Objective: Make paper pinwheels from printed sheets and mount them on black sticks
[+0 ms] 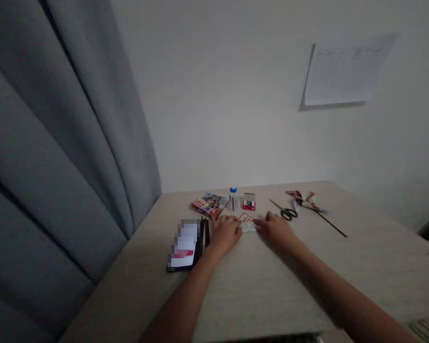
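Note:
A small piece of printed paper (248,223), white with red and orange print, lies on the table between my two hands. My left hand (227,231) has its fingers curled together on the paper's left edge. From the right, my right hand (277,229) holds the paper's other edge with its fingers drawn together. Just beyond are a clear glue bottle (233,201) with a blue cap and a small open red box (249,203). Black-handled scissors (285,212) lie beyond my right hand.
A phone (184,245) with a lit screen lies left of my left forearm, with dark sticks (207,231) beside it. Colourful printed magazines (209,204) lie behind. A paper pinwheel (302,199) on a dark stick rests at the right. A grey curtain (75,143) borders the table's left.

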`<state>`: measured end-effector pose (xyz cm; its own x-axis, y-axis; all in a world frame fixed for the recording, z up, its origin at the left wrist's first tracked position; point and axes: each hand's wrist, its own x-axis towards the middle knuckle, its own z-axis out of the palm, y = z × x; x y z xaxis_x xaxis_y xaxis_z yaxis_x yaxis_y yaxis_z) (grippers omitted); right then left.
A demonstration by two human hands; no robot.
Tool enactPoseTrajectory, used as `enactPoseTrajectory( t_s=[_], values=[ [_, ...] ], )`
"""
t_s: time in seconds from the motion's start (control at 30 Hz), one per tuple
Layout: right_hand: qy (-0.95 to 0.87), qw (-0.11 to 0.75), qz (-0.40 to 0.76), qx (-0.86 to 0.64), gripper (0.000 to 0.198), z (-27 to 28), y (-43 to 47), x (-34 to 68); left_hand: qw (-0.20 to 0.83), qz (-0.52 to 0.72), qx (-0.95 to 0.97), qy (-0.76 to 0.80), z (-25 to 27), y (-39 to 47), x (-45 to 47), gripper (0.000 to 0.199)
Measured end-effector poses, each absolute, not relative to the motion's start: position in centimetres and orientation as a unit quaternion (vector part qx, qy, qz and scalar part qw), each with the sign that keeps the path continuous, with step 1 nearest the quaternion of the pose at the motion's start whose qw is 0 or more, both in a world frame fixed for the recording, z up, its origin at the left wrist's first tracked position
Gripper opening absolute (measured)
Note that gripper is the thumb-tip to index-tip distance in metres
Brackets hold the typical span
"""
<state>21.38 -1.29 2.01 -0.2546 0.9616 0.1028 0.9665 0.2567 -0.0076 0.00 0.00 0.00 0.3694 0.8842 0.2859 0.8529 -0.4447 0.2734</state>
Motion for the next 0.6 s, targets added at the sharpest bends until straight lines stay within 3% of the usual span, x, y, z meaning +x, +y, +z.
enactPoseTrajectory(
  t_s=[0.6],
  values=[
    [-0.795, 0.059, -0.025, -0.603, 0.040, 1.72, -1.14, 21.53, -0.001, 0.186, 0.828, 0.529, 0.02, -0.12, 0.19, 0.030]
  ],
)
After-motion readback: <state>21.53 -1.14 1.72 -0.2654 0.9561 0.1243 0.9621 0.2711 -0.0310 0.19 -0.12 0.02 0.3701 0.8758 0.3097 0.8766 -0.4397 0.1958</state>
